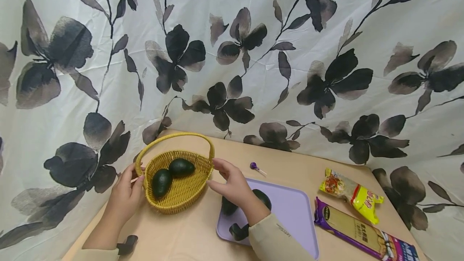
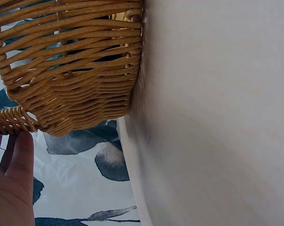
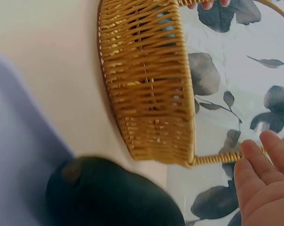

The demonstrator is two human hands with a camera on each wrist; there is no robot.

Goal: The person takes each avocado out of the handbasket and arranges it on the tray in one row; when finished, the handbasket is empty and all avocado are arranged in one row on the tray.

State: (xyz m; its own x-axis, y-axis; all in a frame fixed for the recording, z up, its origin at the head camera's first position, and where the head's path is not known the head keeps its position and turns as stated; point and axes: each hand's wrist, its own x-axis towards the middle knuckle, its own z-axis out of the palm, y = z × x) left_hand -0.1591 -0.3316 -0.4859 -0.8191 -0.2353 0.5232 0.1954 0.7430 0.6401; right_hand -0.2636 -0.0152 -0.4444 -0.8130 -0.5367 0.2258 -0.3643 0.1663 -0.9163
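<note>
A yellow wicker basket [image 1: 177, 202] stands on the table with its arched handle [image 1: 176, 134] up. Inside it lie two dark green avocados, one avocado [image 1: 162, 183] at the left and another avocado [image 1: 182, 167] behind it. My left hand [image 1: 125, 194] grips the handle's left base, and its fingertips [image 3: 208, 5] show past the handle in the right wrist view. On the opposite side, my right hand [image 1: 232, 182] has its fingers extended beside the handle's right base. Thumb and fingers there are spread apart, with the palm facing the basket.
A lilac tray [image 1: 290, 212] sits under my right forearm, with avocados [image 1: 262, 199] partly hidden by it. Behind the tray lies a purple lollipop [image 1: 253, 165]. At the right are a yellow food packet [image 1: 349, 194] and a long purple-edged noodle packet [image 1: 362, 228]. A floral curtain [image 1: 232, 51] borders the table.
</note>
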